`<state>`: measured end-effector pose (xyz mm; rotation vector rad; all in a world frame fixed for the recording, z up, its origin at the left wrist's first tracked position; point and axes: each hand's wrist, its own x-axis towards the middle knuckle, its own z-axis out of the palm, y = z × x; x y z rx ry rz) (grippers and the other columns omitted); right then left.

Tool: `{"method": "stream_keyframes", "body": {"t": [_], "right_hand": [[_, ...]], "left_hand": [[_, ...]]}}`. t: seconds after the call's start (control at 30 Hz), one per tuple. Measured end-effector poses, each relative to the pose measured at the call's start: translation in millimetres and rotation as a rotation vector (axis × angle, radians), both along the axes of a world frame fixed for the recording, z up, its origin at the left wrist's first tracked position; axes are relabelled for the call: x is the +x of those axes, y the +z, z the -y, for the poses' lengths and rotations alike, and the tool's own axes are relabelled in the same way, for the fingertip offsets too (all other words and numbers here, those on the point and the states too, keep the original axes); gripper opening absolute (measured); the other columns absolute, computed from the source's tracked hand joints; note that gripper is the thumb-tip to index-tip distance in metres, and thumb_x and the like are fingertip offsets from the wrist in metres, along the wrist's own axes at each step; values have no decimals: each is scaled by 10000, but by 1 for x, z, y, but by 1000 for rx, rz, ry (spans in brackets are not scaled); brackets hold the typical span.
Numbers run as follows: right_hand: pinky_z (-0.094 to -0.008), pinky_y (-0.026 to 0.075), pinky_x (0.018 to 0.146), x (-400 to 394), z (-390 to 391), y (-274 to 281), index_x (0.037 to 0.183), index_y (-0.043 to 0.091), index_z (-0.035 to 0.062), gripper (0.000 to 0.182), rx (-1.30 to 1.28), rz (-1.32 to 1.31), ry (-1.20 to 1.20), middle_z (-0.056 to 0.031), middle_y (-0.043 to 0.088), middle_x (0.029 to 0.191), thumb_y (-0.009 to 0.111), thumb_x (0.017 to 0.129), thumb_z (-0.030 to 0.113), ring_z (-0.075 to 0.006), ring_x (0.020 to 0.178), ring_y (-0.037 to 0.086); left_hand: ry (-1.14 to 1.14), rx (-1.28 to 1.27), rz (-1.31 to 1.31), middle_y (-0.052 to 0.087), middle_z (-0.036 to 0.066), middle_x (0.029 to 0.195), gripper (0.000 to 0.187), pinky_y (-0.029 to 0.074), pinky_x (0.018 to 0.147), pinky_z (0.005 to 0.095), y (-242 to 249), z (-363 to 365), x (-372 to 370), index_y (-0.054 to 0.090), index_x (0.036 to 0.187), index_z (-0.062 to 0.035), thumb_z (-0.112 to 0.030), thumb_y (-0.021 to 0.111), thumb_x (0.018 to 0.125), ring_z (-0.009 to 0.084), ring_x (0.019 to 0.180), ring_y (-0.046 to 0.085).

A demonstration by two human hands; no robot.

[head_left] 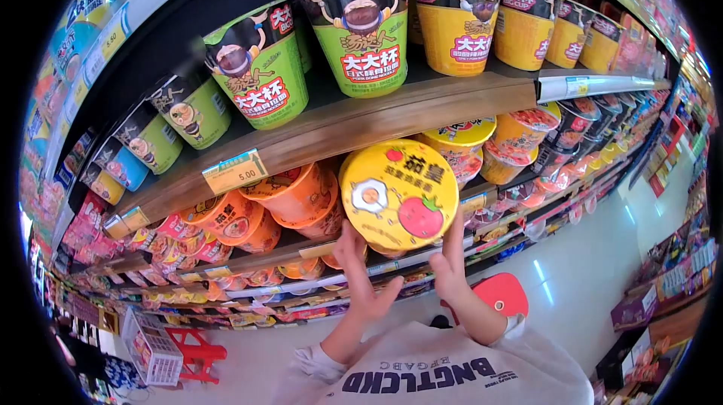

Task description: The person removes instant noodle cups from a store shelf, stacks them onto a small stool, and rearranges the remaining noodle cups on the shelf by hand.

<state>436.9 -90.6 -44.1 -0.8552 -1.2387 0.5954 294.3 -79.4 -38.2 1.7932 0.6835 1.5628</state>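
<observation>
An instant noodle bowl with a round yellow lid [401, 193] is held up in front of the shelf, its lid facing me. The lid shows a fried egg and a tomato. My left hand [360, 266] grips its lower left side, and my right hand [452, 260] grips the lower right side; both thumbs stand away from the lid. Just left of the bowl, orange noodle bowls [290, 193] are stacked on the shelf. Yellow-lidded bowls [459, 134] stand behind it to the right. The bowl's own sides are mostly hidden.
Above, a wooden-edged shelf [392, 115] carries green noodle cups [361, 44] and yellow noodle cups [459, 28]. A price tag [235, 171] hangs at its edge. A red stool [501, 296] stands below, another red stool [197, 352] and a white crate [151, 348] at lower left.
</observation>
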Motion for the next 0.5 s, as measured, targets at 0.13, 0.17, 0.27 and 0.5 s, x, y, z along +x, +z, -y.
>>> {"method": "stream_keyframes", "body": {"t": [0.13, 0.17, 0.27, 0.5], "right_hand": [[-341, 208, 1045, -20, 12, -16, 1378, 96, -27, 749, -20, -424, -20, -152, 255, 1370, 407, 883, 442, -221, 1266, 273], [-332, 222, 1039, -25, 14, -20, 1377, 110, -22, 694, 7, -502, -23, -148, 275, 1361, 397, 901, 394, -211, 1257, 288], [-307, 252, 1021, -41, 26, -22, 1372, 142, -14, 592, -149, -601, -110, -140, 314, 1334, 399, 919, 267, -195, 1221, 326], [-292, 229, 1023, -67, 58, -48, 1351, 243, -14, 508, -256, -475, -253, -124, 340, 1317, 423, 902, 140, -182, 1207, 324]], "left_hand": [[-39, -78, -171, 108, 131, 1365, 924, 258, 1028, 413, -19, 8, -18, 70, 1396, -3, -226, 671, 732, 263, 1282, 213], [-50, -80, -172, 108, 131, 1365, 924, 258, 1028, 413, -20, 11, -22, 70, 1396, -3, -226, 671, 732, 263, 1282, 213], [-119, -120, -174, 123, 125, 1341, 906, 267, 1038, 420, -24, 19, -33, 83, 1393, -2, -179, 672, 727, 258, 1285, 215], [-270, -210, -137, 121, 158, 1357, 923, 291, 1030, 396, -35, 30, -54, 57, 1396, 0, -135, 666, 716, 279, 1298, 210]]}}
